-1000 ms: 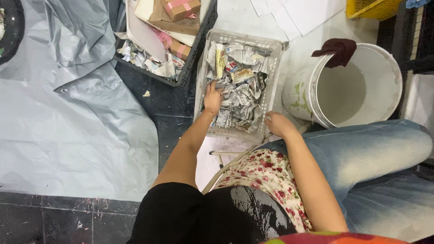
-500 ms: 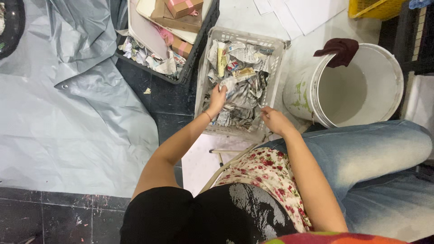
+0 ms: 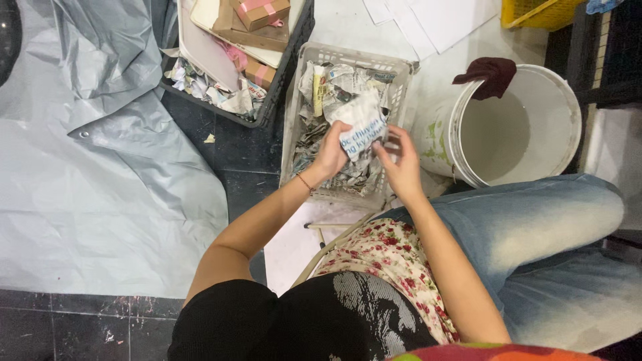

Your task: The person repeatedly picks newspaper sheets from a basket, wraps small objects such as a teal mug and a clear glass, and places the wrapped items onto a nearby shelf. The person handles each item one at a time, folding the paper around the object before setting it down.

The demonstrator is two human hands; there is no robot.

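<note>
My left hand (image 3: 332, 152) and my right hand (image 3: 400, 167) together hold a crumpled piece of newspaper (image 3: 364, 122) with blue print, lifted just above a white plastic basket (image 3: 290, 131). The basket is filled with several more crumpled newspaper pieces (image 3: 326, 85). My left hand grips the paper's left edge, and my right hand pinches its lower right edge. Both forearms reach forward from my lap.
A white bucket (image 3: 515, 127) with a dark red cloth (image 3: 493, 72) on its rim stands right of the basket. A black crate (image 3: 287, 63) with cardboard, boxes and paper scraps sits to the upper left. Grey tarpaulin (image 3: 100, 187) covers the floor at left. A yellow crate (image 3: 535, 12) lies at top right.
Both hands were down in the basket's paper pile; they have come together and lifted one crumpled newspaper piece above it.
</note>
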